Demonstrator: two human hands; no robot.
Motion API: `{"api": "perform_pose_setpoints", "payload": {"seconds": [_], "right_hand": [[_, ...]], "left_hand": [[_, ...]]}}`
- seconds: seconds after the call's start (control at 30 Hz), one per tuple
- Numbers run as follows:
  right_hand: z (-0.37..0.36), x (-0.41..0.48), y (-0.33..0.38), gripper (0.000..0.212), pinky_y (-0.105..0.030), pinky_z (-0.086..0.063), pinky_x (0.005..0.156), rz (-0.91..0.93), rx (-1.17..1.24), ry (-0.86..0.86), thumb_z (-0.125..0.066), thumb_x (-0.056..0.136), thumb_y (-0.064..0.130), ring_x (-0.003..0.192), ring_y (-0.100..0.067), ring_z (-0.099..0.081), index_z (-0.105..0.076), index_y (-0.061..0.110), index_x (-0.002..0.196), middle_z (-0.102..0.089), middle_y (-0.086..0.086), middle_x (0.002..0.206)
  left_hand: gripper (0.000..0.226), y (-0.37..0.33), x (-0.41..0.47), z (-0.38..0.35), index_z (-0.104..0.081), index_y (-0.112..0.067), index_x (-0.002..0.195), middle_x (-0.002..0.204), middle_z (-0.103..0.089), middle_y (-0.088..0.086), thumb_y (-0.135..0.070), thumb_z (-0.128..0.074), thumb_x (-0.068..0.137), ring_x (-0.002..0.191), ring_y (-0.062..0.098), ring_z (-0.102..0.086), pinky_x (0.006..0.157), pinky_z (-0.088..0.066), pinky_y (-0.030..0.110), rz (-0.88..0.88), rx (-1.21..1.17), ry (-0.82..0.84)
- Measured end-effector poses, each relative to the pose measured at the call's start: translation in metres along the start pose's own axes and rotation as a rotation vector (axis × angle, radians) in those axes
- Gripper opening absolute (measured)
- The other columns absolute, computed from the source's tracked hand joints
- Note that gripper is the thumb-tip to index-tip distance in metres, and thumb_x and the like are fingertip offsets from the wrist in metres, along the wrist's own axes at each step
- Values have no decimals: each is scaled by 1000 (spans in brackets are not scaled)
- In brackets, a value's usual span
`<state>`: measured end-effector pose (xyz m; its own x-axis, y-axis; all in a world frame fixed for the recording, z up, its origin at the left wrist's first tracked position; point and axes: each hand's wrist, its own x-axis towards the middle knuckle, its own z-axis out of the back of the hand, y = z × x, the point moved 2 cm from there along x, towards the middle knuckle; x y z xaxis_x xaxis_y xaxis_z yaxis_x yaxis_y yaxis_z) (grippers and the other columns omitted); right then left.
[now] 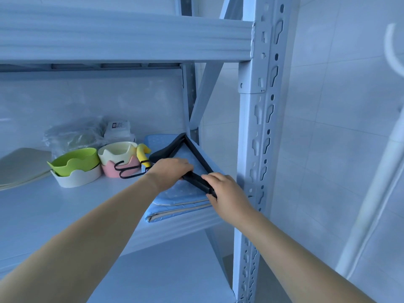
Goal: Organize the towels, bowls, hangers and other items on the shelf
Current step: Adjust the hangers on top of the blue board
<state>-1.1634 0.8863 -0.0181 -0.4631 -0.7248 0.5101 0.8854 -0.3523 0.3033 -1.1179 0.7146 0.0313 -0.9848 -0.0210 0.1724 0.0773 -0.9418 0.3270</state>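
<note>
Black hangers [192,149] lie stacked on a folded blue towel [181,195] at the right end of the middle shelf [65,211]. My left hand [168,171] grips the hangers' near bar from the left, and my right hand [223,189] pinches the same bar at its right end. To the left of the towel stand a green bowl [74,160] nested in a white bowl [78,178], and a cream bowl [115,153] on a pink bowl [122,169]. A yellow hanger [143,155] with a black hook leans by the bowls.
A grey plate or lid [19,167] lies at the shelf's left. A plastic bag [72,134] and a white packet [118,127] sit at the back. The shelf's perforated upright post [258,127] stands just right of my hands. A white rack pole [384,171] is at far right.
</note>
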Motion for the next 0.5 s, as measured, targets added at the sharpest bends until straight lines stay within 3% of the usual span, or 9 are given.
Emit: {"api": "perform_pose_setpoints", "payload": {"seconds": [0.13, 0.23, 0.3, 0.4, 0.5], "right_hand": [[-4, 7, -3, 47, -34, -44, 90, -5, -6, 0, -51, 91, 10, 112, -24, -46, -42, 17, 136, -50, 1, 130], [-9, 13, -4, 47, -35, -45, 90, -8, -12, -1, -51, 91, 10, 112, -24, -46, -41, 18, 137, -51, 1, 129], [-11, 16, -6, 47, -35, -45, 89, -20, -21, -3, -51, 92, 11, 110, -24, -46, -40, 19, 137, -55, 0, 124], [-14, 19, -8, 45, -35, -45, 84, -19, -21, -20, -51, 91, 11, 103, -24, -46, -41, 20, 135, -61, -1, 112], [-17, 21, -9, 44, -36, -45, 83, -17, -17, -34, -51, 91, 11, 101, -24, -47, -43, 20, 133, -62, -1, 110]], "left_hand": [[45, 0, -15, -6, -44, -24, 133, 132, -44, -7, -12, -55, 91, 121, 15, -45, 88, -49, 34, 78, -198, -118], [37, 2, -41, -7, -50, -23, 129, 130, -48, -6, -21, -53, 92, 115, 14, -50, 89, -47, 30, 99, -339, -279], [31, 1, -55, -12, -55, -25, 123, 127, -52, -9, -33, -49, 94, 115, 13, -51, 93, -45, 32, 128, -396, -238], [46, 0, -68, -26, -53, -28, 127, 131, -49, -15, -53, -49, 89, 120, 8, -46, 97, -39, 25, 169, -435, -77], [49, -1, -69, -33, -48, -30, 133, 139, -44, -14, -49, -53, 89, 125, 7, -42, 97, -36, 23, 176, -393, -82]]}}
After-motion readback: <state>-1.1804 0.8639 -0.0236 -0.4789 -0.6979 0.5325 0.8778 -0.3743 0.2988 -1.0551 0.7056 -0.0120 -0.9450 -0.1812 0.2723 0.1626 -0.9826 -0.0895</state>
